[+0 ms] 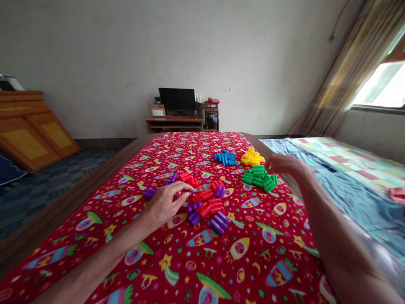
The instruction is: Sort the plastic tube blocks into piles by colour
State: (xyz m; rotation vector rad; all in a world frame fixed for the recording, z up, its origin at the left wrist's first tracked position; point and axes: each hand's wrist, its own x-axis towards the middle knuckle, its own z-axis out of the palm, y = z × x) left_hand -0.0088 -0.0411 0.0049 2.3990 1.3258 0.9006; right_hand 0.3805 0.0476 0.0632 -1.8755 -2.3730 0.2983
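My left hand (169,200) reaches over the mixed red and purple blocks near the table's middle, palm down. Its fingers are curved, with thumb and forefinger apart; bits of red and purple show by the fingertips, and I see no clear hold on a block. Red blocks (206,195) and purple blocks (220,222) lie just right of it, and more purple ones (149,193) to its left. My right hand (281,163), bent down at the wrist, hovers at the right edge of the green block pile (257,177). Its fingers look loosely apart, partly hidden behind the hand.
A blue block pile (225,158) and a yellow block pile (252,157) lie behind the green one. A red patterned cloth (221,270) covers the table. A bed (335,169) stands at right, a wooden cabinet (31,131) at left, and a monitor (177,99) on a desk beyond.
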